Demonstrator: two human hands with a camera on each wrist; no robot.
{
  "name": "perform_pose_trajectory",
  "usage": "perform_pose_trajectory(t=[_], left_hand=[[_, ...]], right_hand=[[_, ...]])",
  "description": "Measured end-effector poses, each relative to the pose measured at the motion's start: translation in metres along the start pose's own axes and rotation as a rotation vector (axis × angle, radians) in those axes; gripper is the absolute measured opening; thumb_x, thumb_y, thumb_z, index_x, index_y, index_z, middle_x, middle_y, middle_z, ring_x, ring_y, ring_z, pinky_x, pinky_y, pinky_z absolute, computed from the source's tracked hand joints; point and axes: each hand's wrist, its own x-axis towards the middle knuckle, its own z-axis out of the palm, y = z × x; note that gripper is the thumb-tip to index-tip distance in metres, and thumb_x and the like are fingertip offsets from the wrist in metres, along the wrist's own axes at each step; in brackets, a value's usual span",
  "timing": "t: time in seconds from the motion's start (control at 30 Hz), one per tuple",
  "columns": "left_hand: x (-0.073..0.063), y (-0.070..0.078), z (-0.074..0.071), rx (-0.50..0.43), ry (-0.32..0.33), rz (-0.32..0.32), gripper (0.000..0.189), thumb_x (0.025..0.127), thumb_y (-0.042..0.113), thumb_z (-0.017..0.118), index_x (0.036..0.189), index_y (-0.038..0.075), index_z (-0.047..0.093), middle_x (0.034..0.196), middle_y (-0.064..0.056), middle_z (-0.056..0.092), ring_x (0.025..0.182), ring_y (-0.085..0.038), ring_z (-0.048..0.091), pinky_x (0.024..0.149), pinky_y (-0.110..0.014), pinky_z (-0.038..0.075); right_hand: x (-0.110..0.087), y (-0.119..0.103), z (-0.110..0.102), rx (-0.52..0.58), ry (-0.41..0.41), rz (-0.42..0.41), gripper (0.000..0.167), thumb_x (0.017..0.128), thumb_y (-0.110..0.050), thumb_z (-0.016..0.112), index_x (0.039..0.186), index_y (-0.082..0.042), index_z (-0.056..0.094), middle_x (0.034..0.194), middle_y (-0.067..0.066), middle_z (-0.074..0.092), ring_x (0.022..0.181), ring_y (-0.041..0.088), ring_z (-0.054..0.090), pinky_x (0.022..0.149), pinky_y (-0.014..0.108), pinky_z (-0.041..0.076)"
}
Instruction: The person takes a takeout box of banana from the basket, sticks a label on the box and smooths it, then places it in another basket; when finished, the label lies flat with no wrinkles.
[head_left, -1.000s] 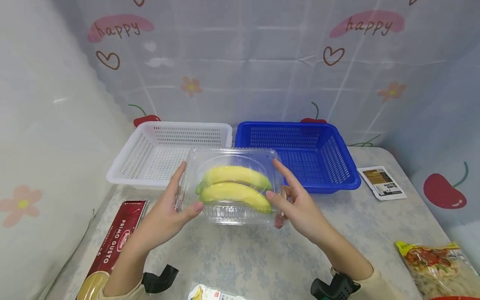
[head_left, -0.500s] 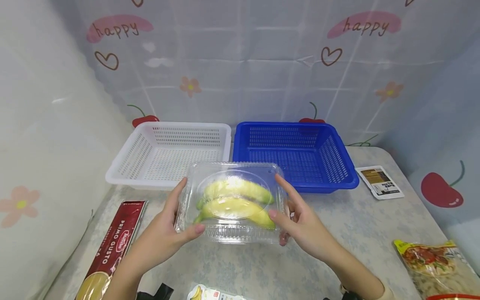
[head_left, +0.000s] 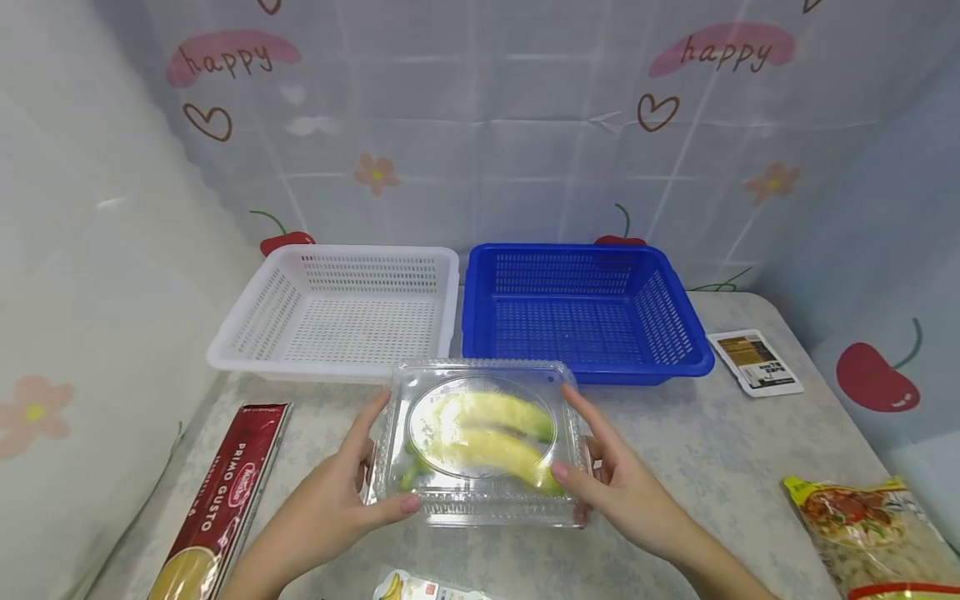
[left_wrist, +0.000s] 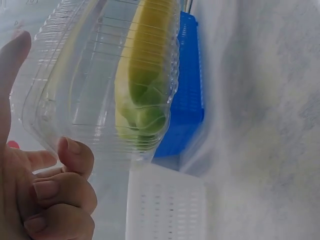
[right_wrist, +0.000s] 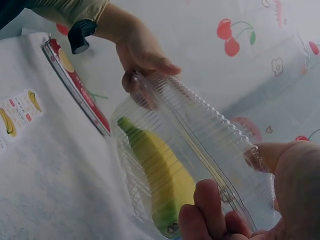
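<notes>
A clear plastic clamshell box (head_left: 480,492) is held between both hands above the table, its lid closed. Inside lie two yellow bananas (head_left: 487,450) with green ends. My left hand (head_left: 330,508) grips the box's left side, thumb along the front rim and the other fingers curled at the side. At the opposite side my right hand (head_left: 626,483) holds it, thumb on the lid's front corner, forefinger along the edge. From the left wrist view, the bananas (left_wrist: 145,80) show through the ribbed wall. In the right wrist view a banana (right_wrist: 160,175) lies along the box's bottom.
Behind the box stand a white basket (head_left: 262,364) and a blue basket (head_left: 600,371), side by side. A red spaghetti pack (head_left: 228,483) lies left, a banana-printed card (head_left: 427,588) in front. To the right are a small white packet (head_left: 756,362) and a food bag (head_left: 870,533).
Both hands have brought the clamshell box toward the person and lower in the head view, away from the baskets. Their hold on it stays the same.
</notes>
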Motion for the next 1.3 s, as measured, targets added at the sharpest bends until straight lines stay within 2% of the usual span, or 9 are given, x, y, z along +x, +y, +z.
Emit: perform_pose_trajectory(t=[0.1, 0.33, 0.6, 0.73, 0.9, 1.03, 1.23, 1.3], left_hand=[[-0.002, -0.001, 0.005, 0.023, -0.017, 0.003, 0.117, 0.069, 0.064, 0.08, 0.155, 0.049, 0.002, 0.08, 0.004, 0.048, 0.053, -0.004, 0.035, 0.046, -0.023, 0.035], [-0.002, -0.003, 0.019, 0.022, -0.075, 0.016, 0.116, 0.069, 0.065, 0.08, 0.154, 0.052, 0.001, 0.082, 0.007, 0.051, 0.053, -0.002, 0.035, 0.046, -0.023, 0.036], [0.011, -0.003, 0.036, 0.007, -0.135, 0.069, 0.115, 0.072, 0.067, 0.077, 0.155, 0.049, 0.0, 0.082, 0.012, 0.054, 0.05, -0.001, 0.036, 0.045, -0.023, 0.037], [0.018, -0.002, 0.044, 0.012, -0.161, 0.105, 0.115, 0.073, 0.069, 0.074, 0.156, 0.047, -0.002, 0.086, 0.012, 0.056, 0.05, -0.001, 0.038, 0.046, -0.024, 0.04], [0.027, 0.003, 0.056, 0.016, -0.187, 0.119, 0.115, 0.073, 0.073, 0.071, 0.156, 0.048, -0.005, 0.087, 0.01, 0.057, 0.052, -0.003, 0.042, 0.048, -0.025, 0.042], [0.032, 0.009, 0.064, 0.009, -0.197, 0.135, 0.116, 0.074, 0.072, 0.071, 0.156, 0.046, -0.006, 0.082, 0.007, 0.056, 0.054, -0.005, 0.043, 0.049, -0.026, 0.042], [0.038, 0.019, 0.074, 0.011, -0.204, 0.154, 0.116, 0.075, 0.073, 0.069, 0.157, 0.042, -0.006, 0.079, 0.007, 0.056, 0.057, -0.007, 0.048, 0.05, -0.026, 0.043], [0.041, 0.022, 0.077, 0.006, -0.211, 0.155, 0.117, 0.075, 0.073, 0.069, 0.158, 0.041, -0.006, 0.08, 0.006, 0.057, 0.058, -0.008, 0.049, 0.052, -0.027, 0.044]], right_hand=[[-0.005, 0.008, -0.002, 0.008, -0.015, -0.017, 0.083, 0.099, -0.012, 0.061, 0.159, -0.039, 0.01, 0.082, 0.011, 0.048, 0.053, 0.02, 0.064, 0.055, 0.04, 0.057], [-0.015, 0.024, -0.01, 0.02, -0.029, -0.021, 0.082, 0.099, -0.008, 0.058, 0.16, -0.035, 0.01, 0.086, 0.013, 0.052, 0.053, 0.017, 0.063, 0.054, 0.04, 0.057], [-0.025, 0.037, -0.022, -0.02, 0.013, 0.096, 0.084, 0.098, -0.013, 0.062, 0.158, -0.041, 0.009, 0.093, 0.016, 0.056, 0.056, 0.019, 0.064, 0.059, 0.041, 0.058], [-0.027, 0.043, -0.03, -0.032, 0.028, 0.118, 0.085, 0.098, -0.013, 0.062, 0.158, -0.041, 0.009, 0.093, 0.018, 0.055, 0.057, 0.021, 0.064, 0.06, 0.042, 0.059], [-0.031, 0.049, -0.041, -0.068, 0.043, 0.167, 0.084, 0.099, -0.017, 0.061, 0.158, -0.044, 0.007, 0.1, 0.02, 0.056, 0.061, 0.019, 0.062, 0.063, 0.041, 0.059], [-0.034, 0.052, -0.05, -0.075, 0.06, 0.208, 0.084, 0.099, -0.019, 0.062, 0.157, -0.047, 0.008, 0.108, 0.021, 0.055, 0.065, 0.019, 0.061, 0.064, 0.042, 0.06], [-0.038, 0.059, -0.062, -0.066, 0.069, 0.171, 0.085, 0.099, -0.015, 0.06, 0.159, -0.041, 0.006, 0.106, 0.022, 0.057, 0.065, 0.021, 0.064, 0.06, 0.043, 0.059], [-0.04, 0.061, -0.065, -0.069, 0.077, 0.188, 0.085, 0.099, -0.015, 0.06, 0.159, -0.041, 0.005, 0.106, 0.023, 0.058, 0.067, 0.021, 0.065, 0.061, 0.043, 0.059]])
